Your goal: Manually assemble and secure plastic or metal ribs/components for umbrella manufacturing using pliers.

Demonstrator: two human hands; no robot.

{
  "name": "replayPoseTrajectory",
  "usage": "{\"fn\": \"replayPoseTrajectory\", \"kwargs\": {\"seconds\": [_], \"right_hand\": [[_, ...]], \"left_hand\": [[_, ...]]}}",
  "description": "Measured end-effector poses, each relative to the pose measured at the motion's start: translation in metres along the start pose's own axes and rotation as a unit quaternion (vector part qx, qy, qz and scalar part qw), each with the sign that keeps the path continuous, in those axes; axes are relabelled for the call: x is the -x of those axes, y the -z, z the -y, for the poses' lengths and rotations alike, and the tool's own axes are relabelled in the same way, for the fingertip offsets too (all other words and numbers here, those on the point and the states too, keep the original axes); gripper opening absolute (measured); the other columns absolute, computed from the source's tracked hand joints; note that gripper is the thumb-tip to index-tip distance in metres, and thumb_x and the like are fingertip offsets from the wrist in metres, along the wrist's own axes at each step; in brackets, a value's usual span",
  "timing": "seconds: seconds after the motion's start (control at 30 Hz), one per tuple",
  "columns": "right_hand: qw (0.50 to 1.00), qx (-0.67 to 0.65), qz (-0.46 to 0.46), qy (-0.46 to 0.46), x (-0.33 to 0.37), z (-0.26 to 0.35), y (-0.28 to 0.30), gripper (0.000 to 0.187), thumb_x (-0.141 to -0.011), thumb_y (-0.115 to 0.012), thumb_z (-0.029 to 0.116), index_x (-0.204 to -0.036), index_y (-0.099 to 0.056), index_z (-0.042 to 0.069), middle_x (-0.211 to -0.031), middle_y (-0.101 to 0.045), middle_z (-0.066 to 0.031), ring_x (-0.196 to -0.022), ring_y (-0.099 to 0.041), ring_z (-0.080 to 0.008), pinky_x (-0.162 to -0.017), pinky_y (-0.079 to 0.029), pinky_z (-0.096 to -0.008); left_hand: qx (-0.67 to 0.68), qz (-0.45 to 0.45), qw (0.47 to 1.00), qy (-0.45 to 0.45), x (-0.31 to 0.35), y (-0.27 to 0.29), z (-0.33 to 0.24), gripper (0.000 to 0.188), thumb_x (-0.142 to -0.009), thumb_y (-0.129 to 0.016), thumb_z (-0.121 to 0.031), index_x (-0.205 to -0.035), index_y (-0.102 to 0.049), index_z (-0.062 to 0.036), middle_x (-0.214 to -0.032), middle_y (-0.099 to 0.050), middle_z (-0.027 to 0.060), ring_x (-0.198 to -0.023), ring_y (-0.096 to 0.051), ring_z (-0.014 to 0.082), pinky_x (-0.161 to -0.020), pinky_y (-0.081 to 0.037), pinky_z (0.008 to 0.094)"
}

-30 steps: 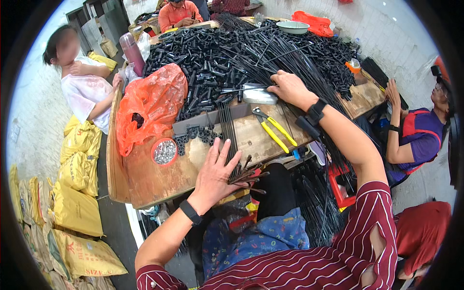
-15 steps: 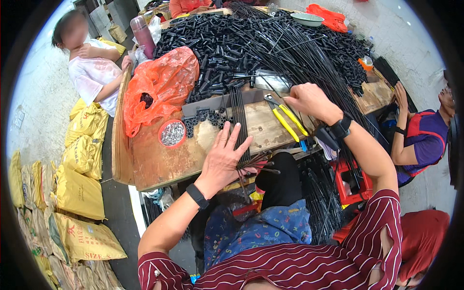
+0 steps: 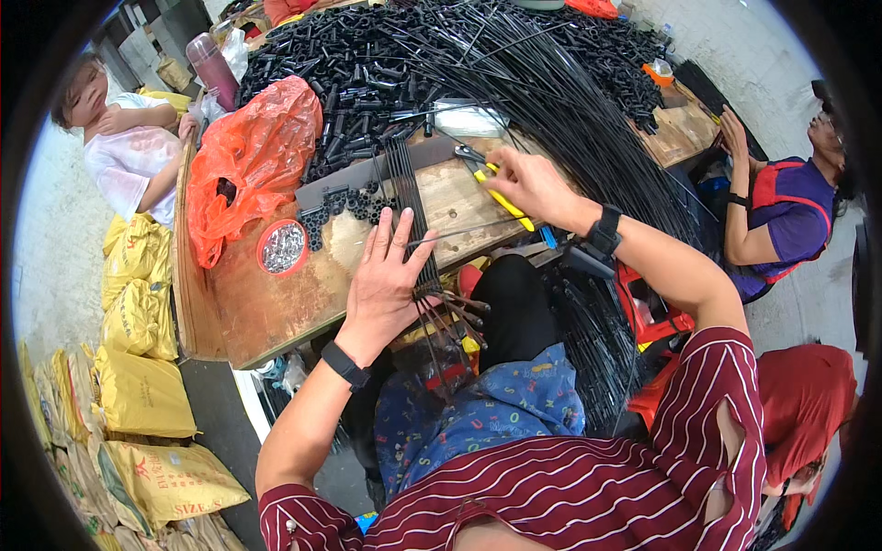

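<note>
Yellow-handled pliers: my landmark, these pliers (image 3: 479, 168) are near the front of the wooden tabletop (image 3: 276, 312), head pointing away from the worker, handles partly covered by a hand.
Rod bundle: the thin black rods (image 3: 401, 179) lie left of the pliers, side by side, their near ends poking out past the tabletop's edge.
Left hand: the left hand (image 3: 381, 285) is spread over that bundle, left of the pliers and nearer the body. A flat, even palm looks best here; pressing with the fingertips alone would probably let the rods roll apart.
Lone rod: one slim rod (image 3: 473, 229) slants from the left fingers toward the pliers' handle ends. I'd line it up against its neighbours before putting weight on it.
Right hand: the right hand (image 3: 533, 188) is right over the pliers' handles, fingers curled in; whether they pinch anything I cannot tell. A light touch should spare the rod a kink.
Around the pliers: a clear plastic packet (image 3: 470, 118) sits just beyond their head; short black tubes (image 3: 335, 207) lie to their left, past the bundle. Small sideways movements would likely leave those tubes undisturbed.
</note>
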State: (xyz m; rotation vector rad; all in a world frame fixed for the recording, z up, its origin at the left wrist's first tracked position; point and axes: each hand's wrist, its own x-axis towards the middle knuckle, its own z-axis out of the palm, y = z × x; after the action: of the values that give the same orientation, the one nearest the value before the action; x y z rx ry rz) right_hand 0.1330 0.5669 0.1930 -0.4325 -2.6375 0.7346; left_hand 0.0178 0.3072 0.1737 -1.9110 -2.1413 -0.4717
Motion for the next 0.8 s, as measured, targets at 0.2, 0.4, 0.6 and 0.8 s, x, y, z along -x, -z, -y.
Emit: {"fn": "replayPoseTrajectory", "kwargs": {"seconds": [0.2,0.4,0.6,0.8], "right_hand": [[0.988,0.124,-0.080,-0.050,-0.007,0.010,-0.007,0.037,-0.086,-0.063,0.035,-0.095,-0.060,-0.002,-0.073,-0.064,-0.0211,-0.071,-0.064,-0.0373,-0.066,-0.049,-0.0453],[0.986,0.124,-0.102,-0.034,-0.015,-0.013,-0.013,0.029,-0.086,-0.062,0.031,-0.084,-0.060,0.002,-0.076,-0.063,-0.0187,-0.072,-0.063,-0.0366,-0.066,-0.049,-0.0458],[0.982,0.104,-0.152,0.034,-0.018,0.003,-0.006,0.021,-0.091,-0.057,0.023,-0.086,-0.053,0.003,-0.073,-0.060,-0.0188,-0.067,-0.059,-0.0400,-0.061,-0.046,-0.0485],[0.991,0.071,-0.107,0.038,-0.055,0.033,0.019,0.022,-0.092,-0.054,0.024,-0.088,-0.053,0.003,-0.069,-0.061,-0.0200,-0.068,-0.061,-0.0412,-0.061,-0.047,-0.0494]], "left_hand": [[-0.005,-0.011,1.000,-0.006,0.003,0.001,0.001,0.077,-0.070,-0.072,-0.053,-0.130,-0.052,-0.0094,-0.142,-0.038,0.0222,-0.134,-0.032,0.0429,-0.109,-0.032,0.0460],[0.017,-0.013,1.000,-0.004,0.000,-0.001,0.002,0.077,-0.070,-0.073,-0.051,-0.131,-0.051,-0.0091,-0.142,-0.038,0.0229,-0.134,-0.031,0.0434,-0.110,-0.031,0.0466],[0.024,-0.012,1.000,-0.002,0.000,0.008,0.002,0.077,-0.070,-0.073,-0.050,-0.131,-0.051,-0.0071,-0.142,-0.038,0.0246,-0.134,-0.030,0.0440,-0.109,-0.030,0.0482],[0.022,-0.009,1.000,-0.006,0.001,0.006,0.005,0.077,-0.073,-0.067,-0.055,-0.130,-0.052,-0.0056,-0.141,-0.038,0.0271,-0.134,-0.030,0.0455,-0.109,-0.029,0.0494]]}}
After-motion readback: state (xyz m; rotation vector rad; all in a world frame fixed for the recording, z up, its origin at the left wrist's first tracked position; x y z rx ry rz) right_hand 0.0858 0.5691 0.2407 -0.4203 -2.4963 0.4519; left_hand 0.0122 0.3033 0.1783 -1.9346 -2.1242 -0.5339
